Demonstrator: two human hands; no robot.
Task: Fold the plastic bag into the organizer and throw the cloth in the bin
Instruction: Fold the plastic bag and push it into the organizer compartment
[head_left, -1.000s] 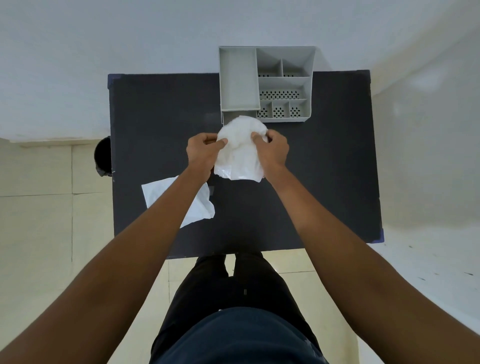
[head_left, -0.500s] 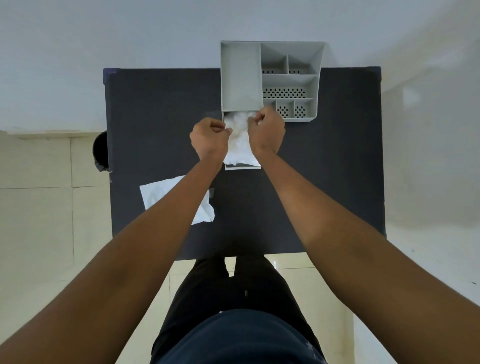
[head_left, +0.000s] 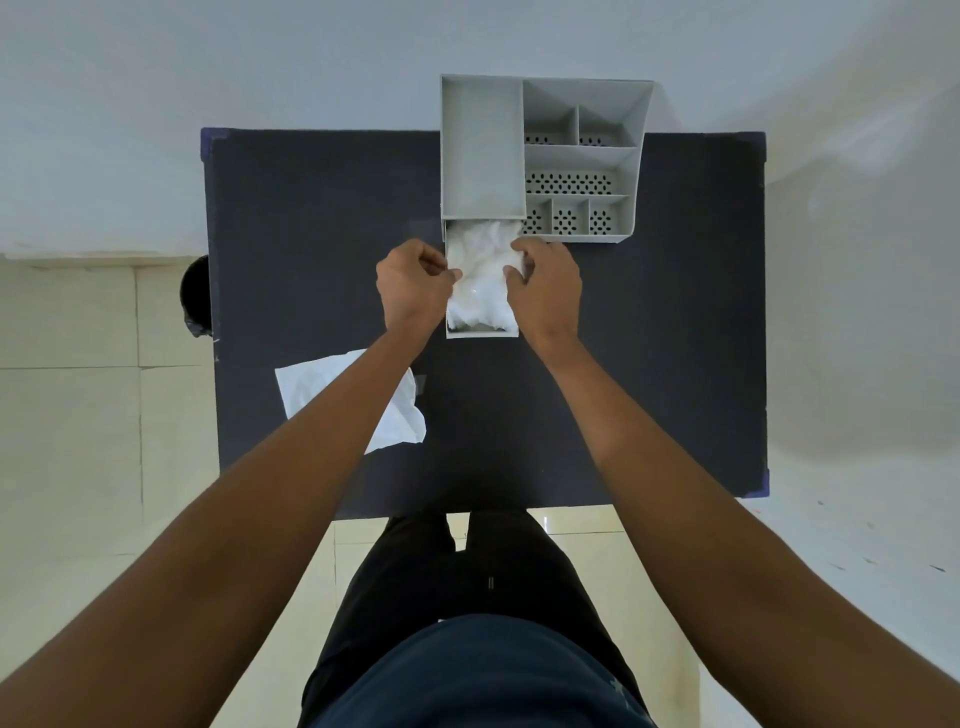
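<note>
The crumpled white plastic bag (head_left: 480, 280) lies inside the pulled-out drawer (head_left: 483, 332) of the grey organizer (head_left: 483, 150) at the far middle of the dark table (head_left: 311, 234). My left hand (head_left: 413, 288) pinches the bag's left edge at the drawer's left wall. My right hand (head_left: 545, 291) presses its fingers on the bag's right side. A white cloth (head_left: 400, 415) lies flat on the table near the left edge, partly hidden under my left forearm.
A dark round bin (head_left: 196, 296) stands on the floor just past the table's left edge. The organizer has several small perforated compartments (head_left: 571, 182) on its right. A wall runs behind the table. My legs stand at the near edge.
Both hands moved forward and lowered the bag from above the table into the organizer's drawer, where it now rests.
</note>
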